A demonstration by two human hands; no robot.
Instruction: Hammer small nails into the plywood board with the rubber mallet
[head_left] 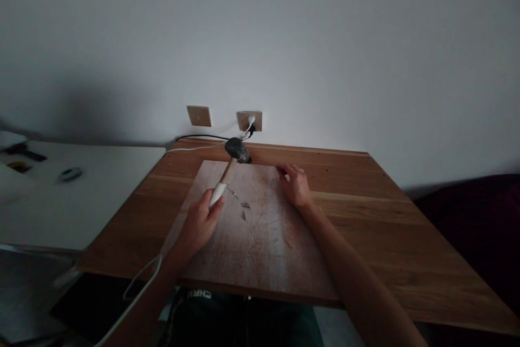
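Observation:
My left hand (203, 217) is wrapped round the white grip of a mallet (228, 170). The mallet tilts up and away, its dark rubber-like head raised over the far left part of a pale wooden board (260, 260). At the board's far right corner, my right hand (296, 185) rests with thumb and fingers pinched together; whatever is between them is too small to make out. Small dark metal-looking pieces (245, 205) lie on the board, close to the mallet's grip. A row of tiny marks or nails runs along the board's far edge.
The board lies on a brown wooden table (365, 239) against the wall. A socket (249, 120) with plugs and cables is just behind it. On the left stands a white table (97, 190) with a computer mouse (70, 174). A white cable (150, 276) hangs by my left forearm.

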